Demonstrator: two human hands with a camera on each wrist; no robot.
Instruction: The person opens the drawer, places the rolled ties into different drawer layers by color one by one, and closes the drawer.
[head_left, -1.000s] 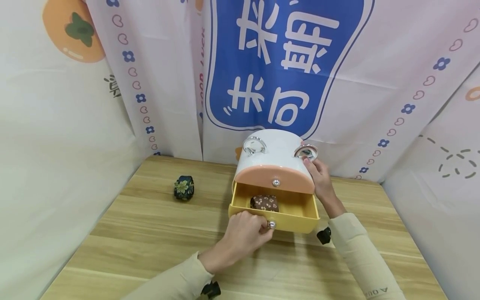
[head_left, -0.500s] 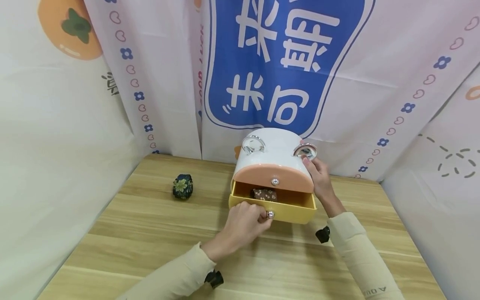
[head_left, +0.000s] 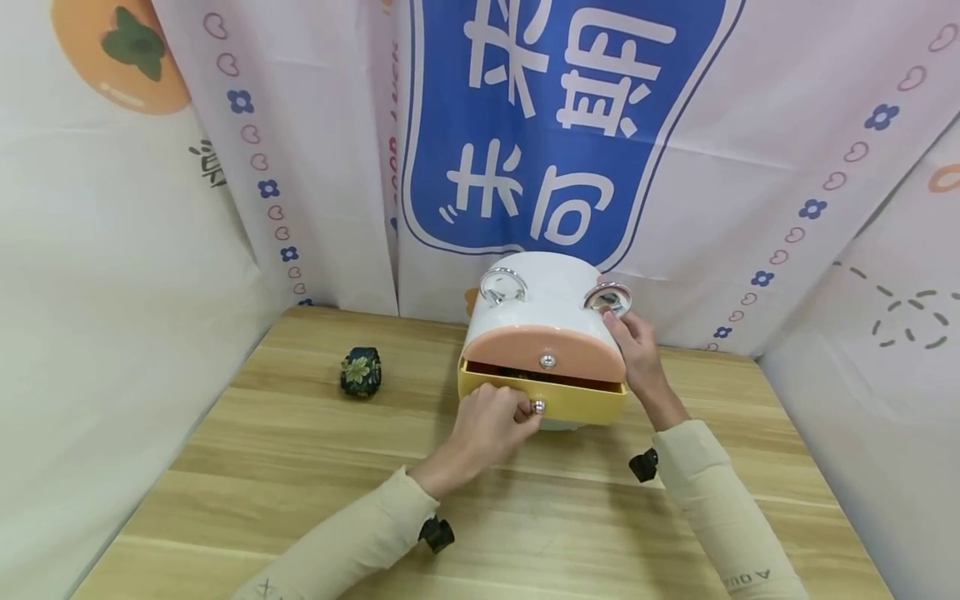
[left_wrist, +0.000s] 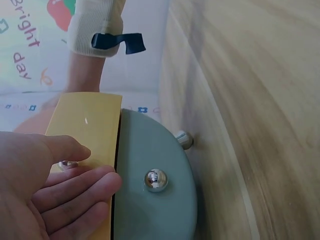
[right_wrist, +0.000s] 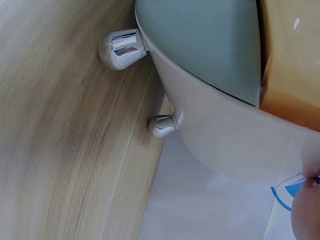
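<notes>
Over on the far left, a dark flowered roll (head_left: 361, 372) sat on the tabletop (head_left: 300, 467), well apart from the fingers of the left hand (head_left: 491, 425)! Those fingers pinched the shiny knob (head_left: 537, 407), and right against them stood the yellow drawer (head_left: 581, 406), just ajar! Beyond them rose the white box (head_left: 557, 287), its peach drawer (head_left: 588, 353) closed. Then, rightmost, the right hand (head_left: 643, 357): thumb touching a silvery ring (head_left: 609, 297), but how its other fingers lay, I couldn't tell!

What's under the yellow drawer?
Below the yellow drawer sits a green front panel with a silver knob. The panel covers whatever is behind it.
</notes>
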